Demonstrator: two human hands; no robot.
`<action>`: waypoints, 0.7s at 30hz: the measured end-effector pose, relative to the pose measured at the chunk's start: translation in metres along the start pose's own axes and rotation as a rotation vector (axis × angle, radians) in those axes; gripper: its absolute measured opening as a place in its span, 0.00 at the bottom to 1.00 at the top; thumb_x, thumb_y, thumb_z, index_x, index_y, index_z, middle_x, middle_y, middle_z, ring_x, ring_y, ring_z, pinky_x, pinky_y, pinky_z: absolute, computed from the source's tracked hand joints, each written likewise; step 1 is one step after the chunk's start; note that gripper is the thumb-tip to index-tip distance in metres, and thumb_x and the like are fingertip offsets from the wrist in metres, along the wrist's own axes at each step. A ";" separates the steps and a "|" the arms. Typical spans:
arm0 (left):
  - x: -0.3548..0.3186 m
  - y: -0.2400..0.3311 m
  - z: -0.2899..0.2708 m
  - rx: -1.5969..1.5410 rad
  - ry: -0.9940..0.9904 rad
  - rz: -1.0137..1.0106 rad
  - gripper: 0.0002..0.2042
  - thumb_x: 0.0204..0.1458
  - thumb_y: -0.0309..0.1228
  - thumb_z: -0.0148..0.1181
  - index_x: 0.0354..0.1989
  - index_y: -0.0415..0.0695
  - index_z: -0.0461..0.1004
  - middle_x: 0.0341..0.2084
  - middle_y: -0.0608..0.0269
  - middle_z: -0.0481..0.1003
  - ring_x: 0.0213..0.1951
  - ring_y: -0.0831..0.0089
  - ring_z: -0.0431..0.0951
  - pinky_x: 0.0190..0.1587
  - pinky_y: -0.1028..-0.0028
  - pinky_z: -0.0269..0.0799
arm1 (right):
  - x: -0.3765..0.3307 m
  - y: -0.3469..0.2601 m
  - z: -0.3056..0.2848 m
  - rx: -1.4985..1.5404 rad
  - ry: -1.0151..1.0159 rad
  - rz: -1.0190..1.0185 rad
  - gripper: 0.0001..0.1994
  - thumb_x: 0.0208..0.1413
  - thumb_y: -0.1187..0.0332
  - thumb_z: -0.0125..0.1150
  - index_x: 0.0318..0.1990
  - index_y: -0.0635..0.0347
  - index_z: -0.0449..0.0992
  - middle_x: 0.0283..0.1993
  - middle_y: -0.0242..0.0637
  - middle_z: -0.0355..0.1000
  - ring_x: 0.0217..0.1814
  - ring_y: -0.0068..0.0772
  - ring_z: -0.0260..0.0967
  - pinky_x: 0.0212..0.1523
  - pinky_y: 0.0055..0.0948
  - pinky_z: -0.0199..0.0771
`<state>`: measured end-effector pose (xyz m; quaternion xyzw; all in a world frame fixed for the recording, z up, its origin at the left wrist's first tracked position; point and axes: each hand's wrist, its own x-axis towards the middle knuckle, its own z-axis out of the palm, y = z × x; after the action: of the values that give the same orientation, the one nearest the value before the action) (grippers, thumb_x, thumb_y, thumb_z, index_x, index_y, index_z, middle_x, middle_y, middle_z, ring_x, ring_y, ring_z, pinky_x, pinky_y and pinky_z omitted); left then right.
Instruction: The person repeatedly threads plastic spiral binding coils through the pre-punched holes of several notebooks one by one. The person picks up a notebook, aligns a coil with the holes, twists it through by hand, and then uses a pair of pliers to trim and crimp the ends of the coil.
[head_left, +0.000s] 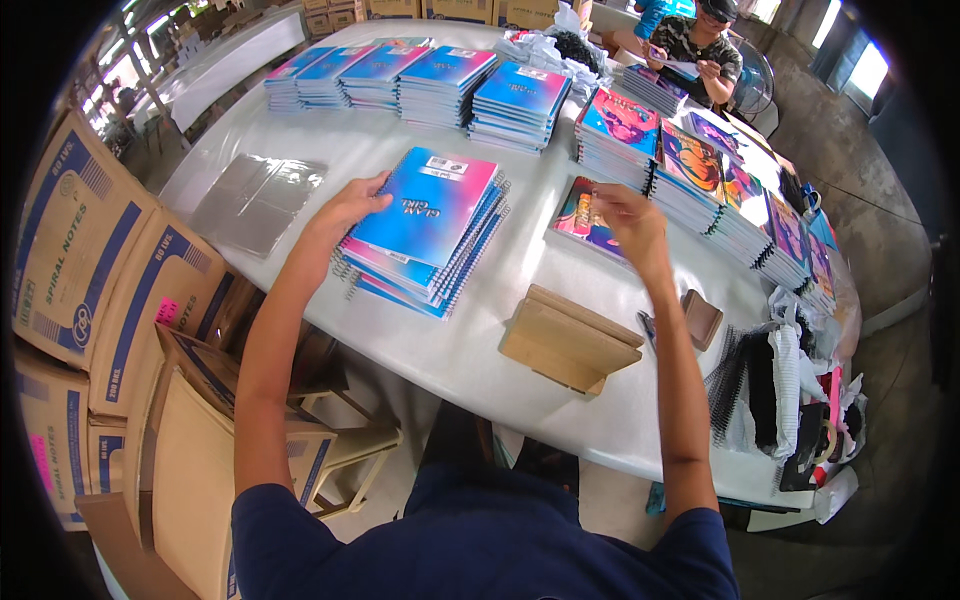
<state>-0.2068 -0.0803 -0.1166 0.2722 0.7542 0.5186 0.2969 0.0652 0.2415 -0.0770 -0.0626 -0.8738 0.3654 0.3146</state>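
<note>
A dark blue shirt (pixel 480 545) fills the near edge, beyond which the half-open left hand (pixel 347 207) touches a stack of blue-and-pink notebooks (pixel 418 225) on the bench (pixel 520 235) and the loosely curled right hand (pixel 632 222) is at a red-and-purple notebook (pixel 577 214), its grip unclear.

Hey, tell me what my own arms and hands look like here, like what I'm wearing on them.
Your left hand and right hand are bare, without gloves. No watch shows on either wrist. The navy shirt has short sleeves, leaving both forearms uncovered.
</note>
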 end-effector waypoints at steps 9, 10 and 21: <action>-0.007 -0.009 -0.009 0.163 0.082 0.010 0.29 0.54 0.20 0.52 0.67 0.45 0.57 0.59 0.50 0.66 0.56 0.62 0.71 0.57 0.72 0.64 | -0.026 0.154 -0.049 -0.363 0.053 0.838 0.26 0.37 0.54 0.75 0.28 0.74 0.75 0.26 0.49 0.77 0.28 0.43 0.76 0.32 0.34 0.75; -0.005 -0.012 -0.008 0.351 0.173 0.088 0.29 0.54 0.22 0.53 0.67 0.48 0.58 0.60 0.49 0.65 0.58 0.60 0.69 0.59 0.70 0.63 | -0.027 0.158 -0.049 -0.390 0.101 0.818 0.26 0.36 0.54 0.75 0.28 0.74 0.74 0.26 0.48 0.76 0.29 0.43 0.76 0.32 0.34 0.75; -0.007 0.089 0.180 0.290 0.313 0.585 0.33 0.51 0.31 0.63 0.66 0.44 0.56 0.64 0.51 0.60 0.67 0.61 0.55 0.68 0.66 0.45 | -0.049 0.091 -0.073 -0.028 0.401 0.388 0.16 0.38 0.66 0.73 0.23 0.62 0.68 0.24 0.35 0.70 0.24 0.30 0.61 0.26 0.33 0.62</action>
<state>-0.0618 0.0542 -0.0823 0.4330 0.7464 0.5048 -0.0248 0.1369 0.3342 -0.1241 -0.3044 -0.7707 0.3870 0.4045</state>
